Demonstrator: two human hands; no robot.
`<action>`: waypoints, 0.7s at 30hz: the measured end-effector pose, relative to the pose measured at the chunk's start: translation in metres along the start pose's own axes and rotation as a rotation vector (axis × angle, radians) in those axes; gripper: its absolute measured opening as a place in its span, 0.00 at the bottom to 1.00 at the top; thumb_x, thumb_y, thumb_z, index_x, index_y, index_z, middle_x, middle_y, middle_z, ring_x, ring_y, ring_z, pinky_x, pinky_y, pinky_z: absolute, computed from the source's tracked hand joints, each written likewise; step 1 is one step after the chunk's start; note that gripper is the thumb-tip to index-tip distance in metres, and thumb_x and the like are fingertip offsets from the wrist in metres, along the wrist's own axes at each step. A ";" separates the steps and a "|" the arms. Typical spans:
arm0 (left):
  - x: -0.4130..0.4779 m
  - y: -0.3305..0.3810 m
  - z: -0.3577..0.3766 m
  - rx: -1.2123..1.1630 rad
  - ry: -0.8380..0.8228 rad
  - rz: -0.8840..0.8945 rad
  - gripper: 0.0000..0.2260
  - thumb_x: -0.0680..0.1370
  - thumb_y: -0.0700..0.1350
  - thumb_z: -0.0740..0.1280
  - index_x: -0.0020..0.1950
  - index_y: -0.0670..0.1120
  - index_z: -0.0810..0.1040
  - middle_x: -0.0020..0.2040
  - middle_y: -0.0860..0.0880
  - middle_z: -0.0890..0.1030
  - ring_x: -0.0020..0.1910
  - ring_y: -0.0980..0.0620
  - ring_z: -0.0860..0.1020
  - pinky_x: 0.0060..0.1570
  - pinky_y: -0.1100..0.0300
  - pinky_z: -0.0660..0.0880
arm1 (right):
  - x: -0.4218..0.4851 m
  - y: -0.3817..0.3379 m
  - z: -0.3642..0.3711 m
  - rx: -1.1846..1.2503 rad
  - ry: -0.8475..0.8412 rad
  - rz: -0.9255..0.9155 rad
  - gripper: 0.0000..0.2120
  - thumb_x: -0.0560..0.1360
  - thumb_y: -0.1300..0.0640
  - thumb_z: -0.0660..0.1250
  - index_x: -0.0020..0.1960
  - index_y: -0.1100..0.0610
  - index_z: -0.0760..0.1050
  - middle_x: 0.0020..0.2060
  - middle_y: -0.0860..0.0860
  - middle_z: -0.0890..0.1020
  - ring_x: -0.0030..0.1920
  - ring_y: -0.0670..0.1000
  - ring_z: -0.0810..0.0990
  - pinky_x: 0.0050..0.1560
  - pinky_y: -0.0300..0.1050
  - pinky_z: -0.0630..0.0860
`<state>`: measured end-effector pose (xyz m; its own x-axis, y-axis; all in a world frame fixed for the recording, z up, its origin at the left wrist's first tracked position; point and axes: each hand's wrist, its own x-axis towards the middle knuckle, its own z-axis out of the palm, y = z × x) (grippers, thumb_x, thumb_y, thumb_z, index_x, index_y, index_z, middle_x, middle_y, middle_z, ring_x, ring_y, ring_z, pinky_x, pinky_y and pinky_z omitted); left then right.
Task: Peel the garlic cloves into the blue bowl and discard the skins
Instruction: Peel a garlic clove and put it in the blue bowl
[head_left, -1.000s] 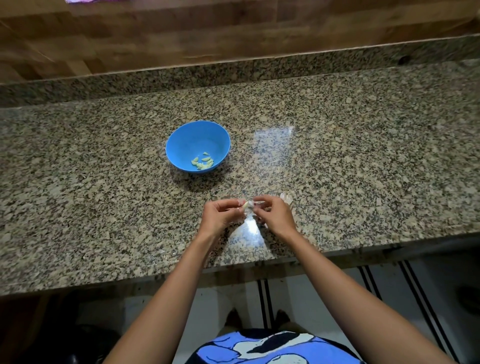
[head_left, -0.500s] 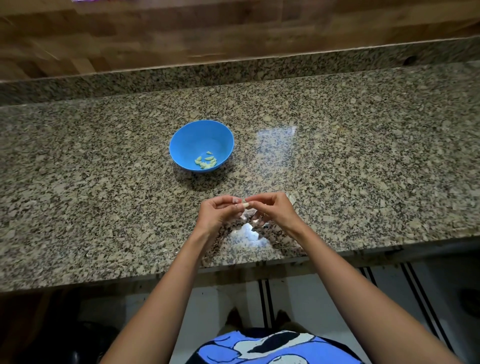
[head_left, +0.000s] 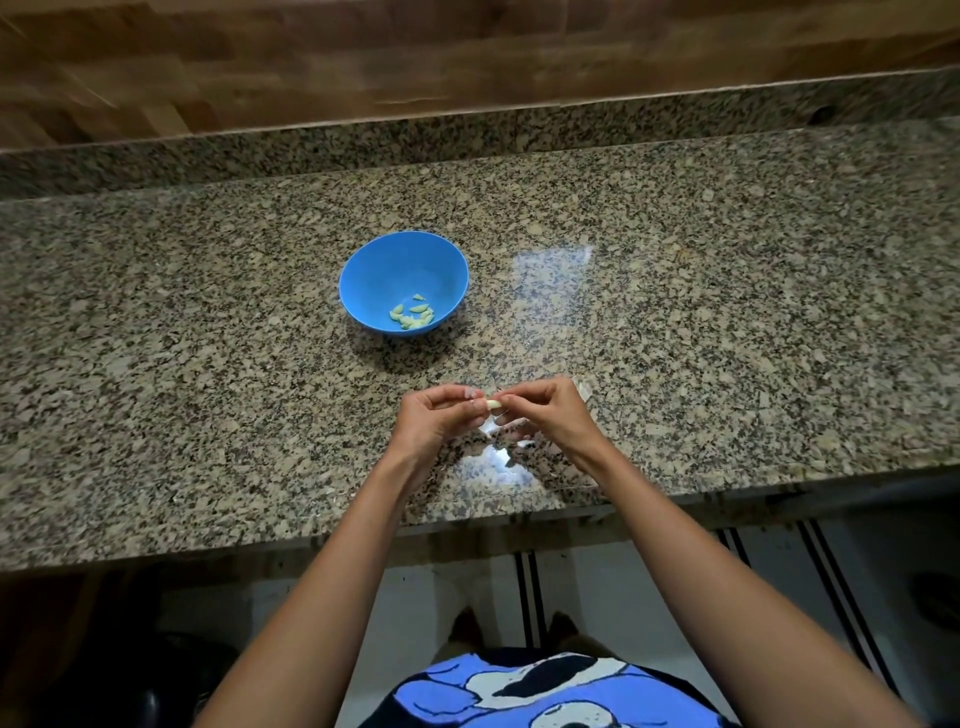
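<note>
A blue bowl (head_left: 379, 270) stands on the granite counter (head_left: 727, 312) with several pale peeled garlic cloves (head_left: 412, 316) at its bottom. Nearer the counter's front edge, my left hand (head_left: 441, 418) and my right hand (head_left: 545, 413) meet fingertip to fingertip. Between them they pinch one small pale garlic clove (head_left: 493, 402), each hand holding an end. Thin whitish skin scraps (head_left: 584, 388) lie on the counter just behind and under my right hand, partly hidden by it.
A raised granite ledge (head_left: 467, 140) and a wood-look wall (head_left: 467, 52) close off the counter's far side. The counter's front edge (head_left: 311, 525) runs just below my wrists, with tiled floor beneath.
Both hands stay together near the front edge, working the clove. My fingers have shifted a little, and more of the pale clove shows between them now.
</note>
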<state>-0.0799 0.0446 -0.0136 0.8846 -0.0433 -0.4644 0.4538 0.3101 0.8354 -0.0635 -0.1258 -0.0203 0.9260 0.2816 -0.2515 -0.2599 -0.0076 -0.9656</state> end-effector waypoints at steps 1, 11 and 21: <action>0.000 0.000 0.000 -0.018 0.004 -0.003 0.11 0.64 0.34 0.73 0.45 0.36 0.80 0.41 0.42 0.83 0.39 0.49 0.82 0.39 0.63 0.80 | 0.000 0.000 0.000 0.005 0.002 0.000 0.06 0.72 0.66 0.69 0.49 0.65 0.80 0.37 0.56 0.84 0.35 0.51 0.83 0.32 0.40 0.80; 0.000 -0.003 0.004 0.014 0.049 0.013 0.07 0.69 0.33 0.71 0.46 0.35 0.81 0.41 0.41 0.84 0.36 0.50 0.82 0.38 0.64 0.80 | 0.000 0.007 0.003 -0.067 0.064 -0.017 0.07 0.72 0.66 0.69 0.49 0.66 0.80 0.40 0.60 0.83 0.39 0.56 0.83 0.41 0.45 0.81; 0.000 -0.001 0.007 -0.188 0.095 -0.045 0.07 0.71 0.32 0.69 0.48 0.35 0.80 0.40 0.42 0.83 0.35 0.50 0.82 0.36 0.64 0.80 | -0.003 0.001 0.005 0.143 0.107 0.028 0.06 0.74 0.68 0.64 0.44 0.63 0.80 0.35 0.56 0.83 0.32 0.50 0.81 0.37 0.40 0.81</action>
<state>-0.0801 0.0379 -0.0124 0.8456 0.0261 -0.5332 0.4567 0.4820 0.7478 -0.0685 -0.1219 -0.0204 0.9397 0.1790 -0.2914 -0.3154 0.1243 -0.9408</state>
